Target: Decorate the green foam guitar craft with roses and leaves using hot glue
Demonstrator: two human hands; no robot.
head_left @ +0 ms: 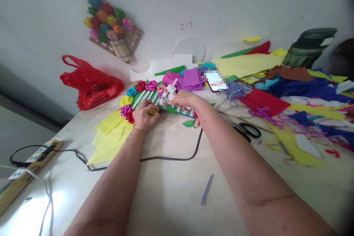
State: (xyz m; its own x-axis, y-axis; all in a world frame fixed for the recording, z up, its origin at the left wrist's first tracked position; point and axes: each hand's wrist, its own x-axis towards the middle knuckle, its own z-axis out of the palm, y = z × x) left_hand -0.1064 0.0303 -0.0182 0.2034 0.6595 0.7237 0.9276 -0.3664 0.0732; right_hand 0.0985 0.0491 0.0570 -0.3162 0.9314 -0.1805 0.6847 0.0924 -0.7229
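A green and white striped panel (140, 98) lies on the table, with colourful paper flowers (126, 100) along its left and upper edge. My left hand (146, 114) is at its lower edge, fingers curled around a yellow flower (153, 111) that shows only in part. My right hand (182, 99) is closed on a white glue gun (170, 90), its body tilted over the panel just right of my left hand. The glue gun's tip is hidden. Green paper leaves (189, 123) lie below the panel's right part.
A red plastic bag (92, 84) stands at the left, above yellow paper (110, 136). Black scissors (250, 130), a phone (215, 80) and paper scraps (298, 84) lie right. A black cable (168, 159) crosses the table to a power strip (30, 167).
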